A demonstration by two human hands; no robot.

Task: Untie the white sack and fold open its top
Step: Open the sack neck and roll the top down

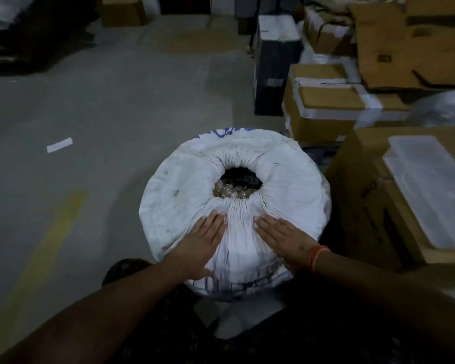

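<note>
The white sack (184, 185) stands upright on the floor in front of me, blue print on its side. Its top is rolled outward into a thick ring around a round mouth (238, 183), where dark and yellowish contents show. My left hand (204, 241) lies flat on the near side of the rolled fabric, fingers together and pointing at the mouth. My right hand (284, 237), an orange band on its wrist, lies flat beside it the same way. A pleated strip of fabric runs between the two hands. Neither hand grips anything. No tie or string is visible.
Cardboard boxes (326, 106) are stacked to the right, one large box (357, 195) close beside the sack with a clear plastic lid (428, 187) on top. A black box (273, 64) stands behind. Grey floor with a yellow line (50, 232) and a paper scrap (59, 145) lies to the left.
</note>
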